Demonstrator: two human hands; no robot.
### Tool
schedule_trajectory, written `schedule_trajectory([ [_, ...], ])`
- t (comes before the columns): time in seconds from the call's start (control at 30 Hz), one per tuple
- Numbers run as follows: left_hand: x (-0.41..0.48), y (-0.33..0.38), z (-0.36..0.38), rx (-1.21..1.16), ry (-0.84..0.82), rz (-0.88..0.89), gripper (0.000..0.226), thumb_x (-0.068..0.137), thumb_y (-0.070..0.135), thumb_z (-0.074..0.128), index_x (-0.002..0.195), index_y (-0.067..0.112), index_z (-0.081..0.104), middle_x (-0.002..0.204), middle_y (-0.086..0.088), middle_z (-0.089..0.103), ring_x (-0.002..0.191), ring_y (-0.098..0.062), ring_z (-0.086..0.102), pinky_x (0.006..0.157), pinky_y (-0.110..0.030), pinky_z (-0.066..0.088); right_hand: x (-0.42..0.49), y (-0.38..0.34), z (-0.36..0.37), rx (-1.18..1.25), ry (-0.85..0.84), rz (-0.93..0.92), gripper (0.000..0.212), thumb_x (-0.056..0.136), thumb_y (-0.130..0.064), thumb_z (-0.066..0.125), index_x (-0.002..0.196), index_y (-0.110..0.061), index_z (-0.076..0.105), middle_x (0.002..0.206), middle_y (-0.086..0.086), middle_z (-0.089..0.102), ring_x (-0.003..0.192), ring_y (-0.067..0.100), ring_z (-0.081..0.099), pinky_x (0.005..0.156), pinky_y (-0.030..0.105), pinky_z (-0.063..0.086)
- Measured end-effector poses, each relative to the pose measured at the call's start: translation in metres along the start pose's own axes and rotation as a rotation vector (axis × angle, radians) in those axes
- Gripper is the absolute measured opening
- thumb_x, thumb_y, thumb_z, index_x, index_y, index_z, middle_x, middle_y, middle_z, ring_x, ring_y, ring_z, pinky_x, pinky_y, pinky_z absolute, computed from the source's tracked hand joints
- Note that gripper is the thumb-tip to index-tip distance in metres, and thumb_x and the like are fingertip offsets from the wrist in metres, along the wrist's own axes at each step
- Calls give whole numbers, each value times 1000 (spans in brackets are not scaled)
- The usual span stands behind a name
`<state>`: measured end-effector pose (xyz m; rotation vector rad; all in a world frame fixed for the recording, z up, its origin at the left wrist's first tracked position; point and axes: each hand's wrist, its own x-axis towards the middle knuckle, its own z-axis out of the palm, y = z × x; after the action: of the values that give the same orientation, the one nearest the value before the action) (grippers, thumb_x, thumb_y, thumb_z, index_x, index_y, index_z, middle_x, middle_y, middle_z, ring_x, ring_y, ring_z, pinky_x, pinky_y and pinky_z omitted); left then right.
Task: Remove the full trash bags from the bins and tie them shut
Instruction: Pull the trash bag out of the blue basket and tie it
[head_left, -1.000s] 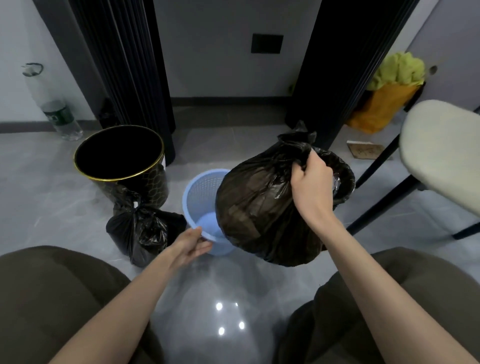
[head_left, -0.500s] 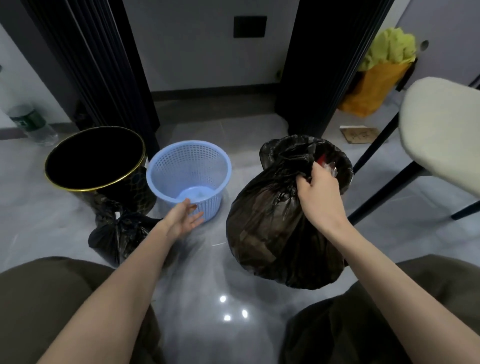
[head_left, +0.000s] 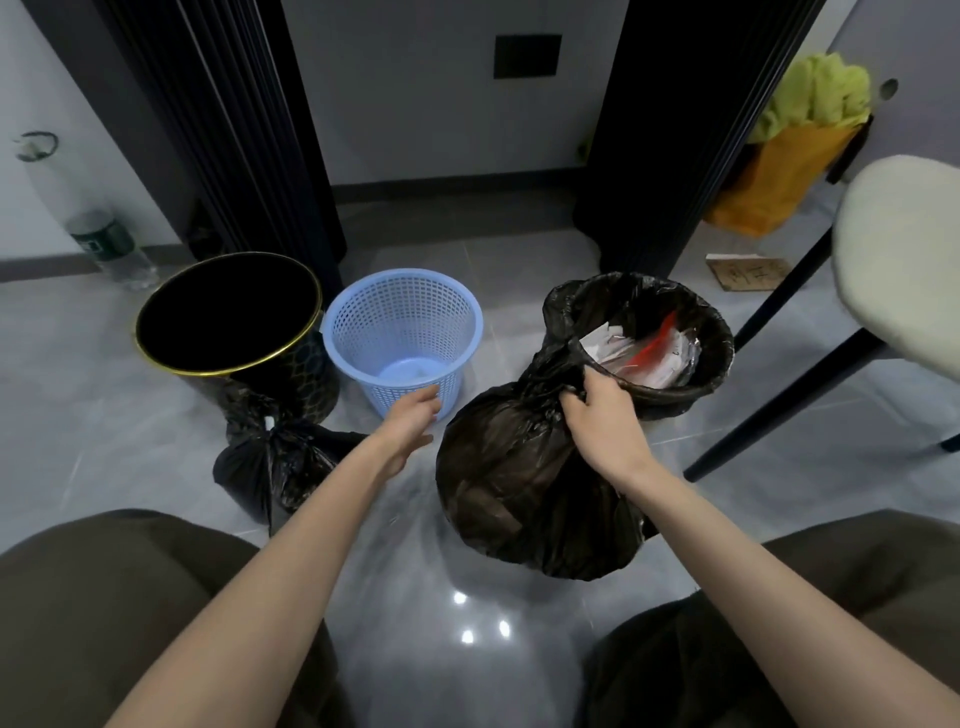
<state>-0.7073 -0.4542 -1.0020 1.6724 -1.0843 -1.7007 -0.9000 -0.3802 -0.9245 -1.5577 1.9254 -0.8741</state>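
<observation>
Bins number two: a black bin (head_left: 228, 317) with a gold rim and a blue mesh basket (head_left: 402, 332) just beside it on the grey tiled floor (head_left: 467, 597). Bags also number two. One tied bag (head_left: 275, 467) lies before the black bin, and one full open bag (head_left: 530, 493) stands right of the basket, with paper and red scraps showing in its mouth. The right hand (head_left: 602, 421) has its fingers curled round that bag's gathered neck. The left hand (head_left: 410, 421) hangs relaxed, holding nothing, just before the basket. Open floor lies between the knees, and the dark legs of a chair (head_left: 893, 260) stand near the bag's right. Writing on a cardboard scrap (head_left: 748, 273) and on the label of a bottle (head_left: 111, 249) is unreadable.
</observation>
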Motion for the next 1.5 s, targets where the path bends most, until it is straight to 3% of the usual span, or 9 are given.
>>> schedule_trajectory([
  [0.2,-76,30,-7,262,-148,156,54,90,15,55,141,28,40,146,3,39,132,-14,39,105,-33,36,-14,11,25,-50,-190,-63,23,90,-4,45,108,-6,58,112,17,65,108,34,58,77,32,38],
  [0.33,-111,17,-9,476,-145,196,62,79,32,72,134,35,42,114,2,50,91,-7,54,79,-16,41,-24,17,50,-78,-336,-72,29,92,-7,45,119,-6,56,119,17,64,113,32,56,80,29,38],
  [0.47,-110,-16,-2,485,15,346,41,74,33,76,113,24,64,76,7,58,63,0,52,67,-11,41,-37,21,71,-107,-474,-74,30,93,-9,44,121,-6,54,118,19,64,110,33,59,87,32,43],
  [0.6,-101,-38,-2,531,186,387,14,79,22,73,89,13,71,73,5,64,65,-2,55,63,-3,40,-44,24,81,-170,-569,-78,29,92,-5,42,119,-1,51,119,23,62,112,35,56,90,33,41],
  [0.77,-92,-44,-17,238,303,290,3,88,9,60,90,8,63,76,-6,60,72,-20,58,81,-38,53,-45,33,72,-166,-600,-69,30,88,-1,47,116,-6,56,112,16,64,103,27,58,76,20,34],
  [1.03,-86,-44,-41,-195,471,215,6,97,7,45,99,8,50,78,0,53,73,-8,56,68,-18,52,-38,52,26,-194,-362,-42,26,78,-16,71,102,-18,61,91,1,60,85,17,55,73,24,39],
  [1.17,-82,-49,-48,-216,516,204,6,98,8,43,96,11,48,80,1,49,83,-13,53,79,-29,50,-37,65,16,-293,-251,24,11,80,-19,66,82,-19,55,81,4,63,83,24,58,76,34,46],
  [1.27,-81,-52,-49,-147,506,202,15,97,10,43,86,19,48,91,-4,57,90,-20,55,89,-41,50,-36,73,11,-367,-220,52,11,82,-21,64,90,-19,56,98,8,64,96,29,59,86,38,47],
  [1.5,-84,-46,-41,-308,420,136,19,101,10,33,86,21,40,104,-7,65,97,-22,63,85,-38,50,-42,87,3,-864,-253,-47,32,85,-6,50,112,-20,60,111,6,61,108,29,54,88,36,42],
])
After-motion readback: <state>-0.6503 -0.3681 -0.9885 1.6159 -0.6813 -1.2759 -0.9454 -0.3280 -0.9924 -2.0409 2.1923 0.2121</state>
